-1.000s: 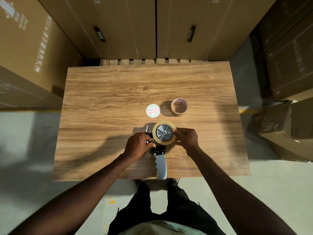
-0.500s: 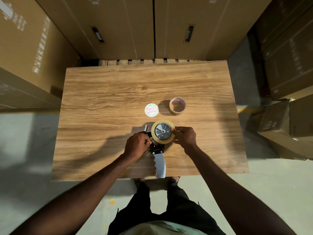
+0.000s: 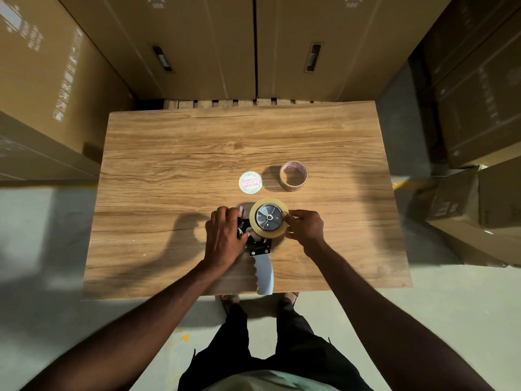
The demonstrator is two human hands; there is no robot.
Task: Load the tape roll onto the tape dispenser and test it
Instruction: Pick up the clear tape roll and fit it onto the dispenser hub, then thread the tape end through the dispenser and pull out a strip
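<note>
Near the front edge of the table [image 3: 169,153], centre, the dispenser [image 3: 260,246] lies on its side w/ the roll [image 3: 269,218] already seated over the grey hub — handle pointing back toward the person and overhanging the edge a bit.

Handling, as a guess: roll is light, stiff at the core, smooth and a little slick on the outer face; the sticky tail is the awkward part. Best taken by the rim, thumb and fingertip opposed, not by the face. Dispenser is rigid plastic/metal; blade end looks like the part to keep fingers off, tho it's hidden under the left hand.

Left hand [image 3: 224,238] is curled down over the dispenser's front frame, fingers closed on it, pinning it to the table. Right hand [image 3: 306,227] has fingers mostly drawn together, tips touching the roll's right rim — a light pinch or press; can't tell if it's gripping the tape end or just the roll edge.

Further back, well apart from the hands: a spent core [image 3: 293,176] and just left of it a round label disc [image 3: 250,182].
</note>
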